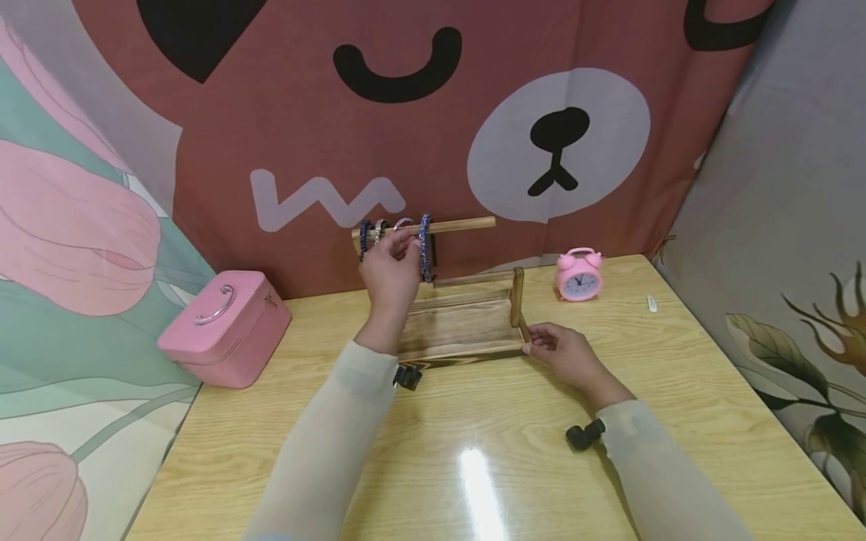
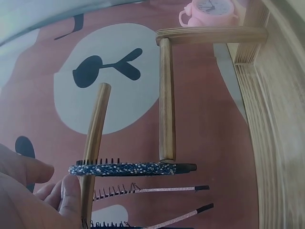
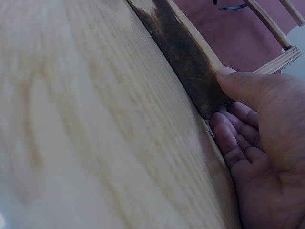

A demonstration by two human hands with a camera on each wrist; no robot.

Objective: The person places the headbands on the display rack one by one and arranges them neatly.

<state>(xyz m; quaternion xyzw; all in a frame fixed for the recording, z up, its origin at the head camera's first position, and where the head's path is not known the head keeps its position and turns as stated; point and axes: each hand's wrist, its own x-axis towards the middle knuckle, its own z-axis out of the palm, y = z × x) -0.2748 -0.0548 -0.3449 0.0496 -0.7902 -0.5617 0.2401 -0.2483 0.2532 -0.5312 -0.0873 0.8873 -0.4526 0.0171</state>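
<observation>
A wooden rack stands on the table, with an upper rod and a lower rod. Several headbands hang from the upper rod, among them a glittery blue headband and a pink headband. Beside the blue one is my left hand; one fingertip meets or overlaps its edge in the left wrist view, while another finger stands apart from it. My right hand grips the rack's front right corner, thumb on top and fingers against the end and underside.
On the left of the table sits a pink case with a handle. A pink alarm clock stands behind the rack's right end, and a small white hair clip lies farther right. A printed bear curtain hangs behind the table.
</observation>
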